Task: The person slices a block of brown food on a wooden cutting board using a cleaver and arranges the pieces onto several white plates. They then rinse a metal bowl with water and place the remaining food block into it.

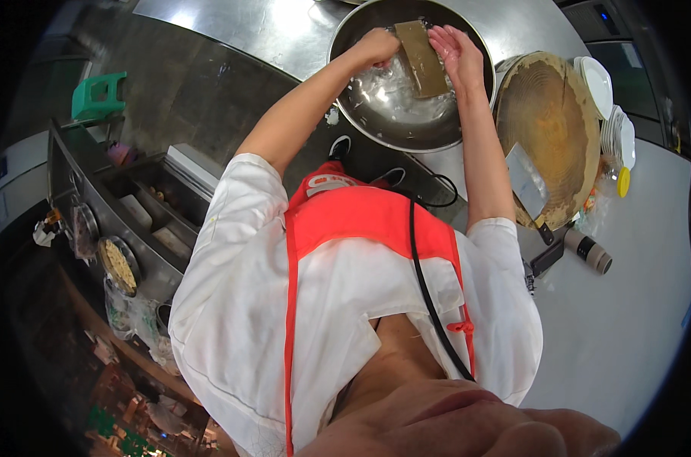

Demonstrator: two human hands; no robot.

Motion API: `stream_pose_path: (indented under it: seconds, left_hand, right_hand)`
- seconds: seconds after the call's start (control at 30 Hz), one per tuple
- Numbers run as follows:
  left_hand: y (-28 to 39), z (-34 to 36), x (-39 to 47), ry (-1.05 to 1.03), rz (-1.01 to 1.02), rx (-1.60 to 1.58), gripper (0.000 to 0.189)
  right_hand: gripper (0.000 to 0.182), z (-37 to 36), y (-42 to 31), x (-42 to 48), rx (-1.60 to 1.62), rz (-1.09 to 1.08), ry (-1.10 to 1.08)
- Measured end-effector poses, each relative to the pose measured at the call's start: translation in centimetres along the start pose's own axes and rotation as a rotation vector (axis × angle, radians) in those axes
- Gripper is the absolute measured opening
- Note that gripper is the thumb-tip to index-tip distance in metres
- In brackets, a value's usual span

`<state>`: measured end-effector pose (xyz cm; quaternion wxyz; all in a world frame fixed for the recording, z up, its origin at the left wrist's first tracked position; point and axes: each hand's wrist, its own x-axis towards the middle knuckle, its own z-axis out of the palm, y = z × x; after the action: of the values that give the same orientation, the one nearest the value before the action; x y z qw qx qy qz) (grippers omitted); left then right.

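A large round metal basin (pixel 391 134) with shallow water in it is in front of me. Inside it is a flat, brown rectangular slab of food (pixel 424 63), glossy and wet; I cannot tell its exact kind. At the slab's upper left side my left hand (pixel 377 47) is curled with the knuckles up. Its fingertips are hidden, so whether it pinches the slab's edge is unclear. My right hand (pixel 460 57) is wet and held along the slab's right side, fingers extended and palm towards it. No object is visible in that hand.
To the right, a thick round wooden chopping block (pixel 551 125) carries a cleaver (pixel 527 180) at its near edge. White plates (pixel 619 137), a yellow-lidded jar (pixel 614 177) and a tumbler (pixel 590 251) stand beyond. A green stool (pixel 98 96) and a steel counter (pixel 151 251) are left.
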<state>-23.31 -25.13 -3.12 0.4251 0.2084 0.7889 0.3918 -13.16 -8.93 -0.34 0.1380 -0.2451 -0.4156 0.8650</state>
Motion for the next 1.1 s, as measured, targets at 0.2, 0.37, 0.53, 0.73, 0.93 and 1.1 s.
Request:
stream_pose_path:
  seconds: [0.2,0.37,0.53,0.73,0.93,1.1]
  left_hand:
    - [4.3,1.5,-3.3,0.292,0.473,0.394,0.019]
    - [2.2,1.2,-7.0,0.431,0.595,0.646,0.025]
    - [-1.2,0.1,-10.0,0.313,0.627,0.697,0.029]
    - [-2.8,-1.0,-11.1,0.304,0.758,0.566,0.023]
    - [-2.7,-2.3,-11.8,0.709,0.962,0.576,0.027]
    - [-5.1,-3.5,-9.8,0.708,0.488,0.236,0.051]
  right_hand:
    - [0.027,-0.9,-1.0,-1.3,-0.934,-0.513,0.032]
    - [0.024,-1.0,-2.0,-5.2,-1.312,-0.610,0.010]
    - [0.022,-1.8,-1.3,-9.1,-1.424,-0.705,-0.021]
    - [0.024,-3.0,-1.0,-12.7,-1.424,-0.603,0.141]
    - [0.029,-0.1,-1.5,-13.7,-1.459,-0.812,0.200]
    - [0.043,-2.2,-0.7,-17.0,-1.607,-0.810,0.535]
